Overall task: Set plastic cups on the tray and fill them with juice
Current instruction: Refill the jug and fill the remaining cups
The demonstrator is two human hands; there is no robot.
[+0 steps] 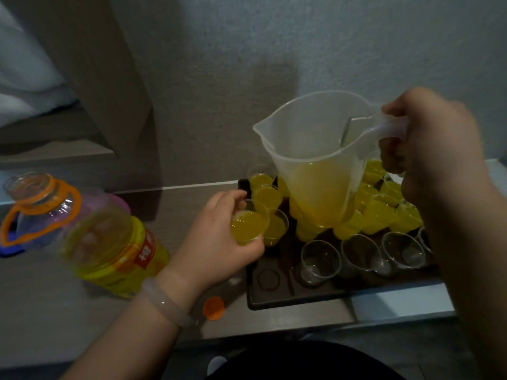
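A dark tray (277,297) lies on the counter, crowded with several clear plastic cups full of orange juice (381,212). Three empty cups (319,260) stand in its near row. My left hand (216,242) grips a juice-filled cup (248,224) just above the tray's left edge. My right hand (428,144) holds the handle of a translucent plastic pitcher (315,149), lifted over the tray and about a third full of juice.
A large juice bottle (109,250) with a yellow and red label lies tilted on the counter at left, its orange cap (213,308) loose nearby. An emptier bottle with an orange handle (38,207) stands behind it. A wall runs close behind the tray.
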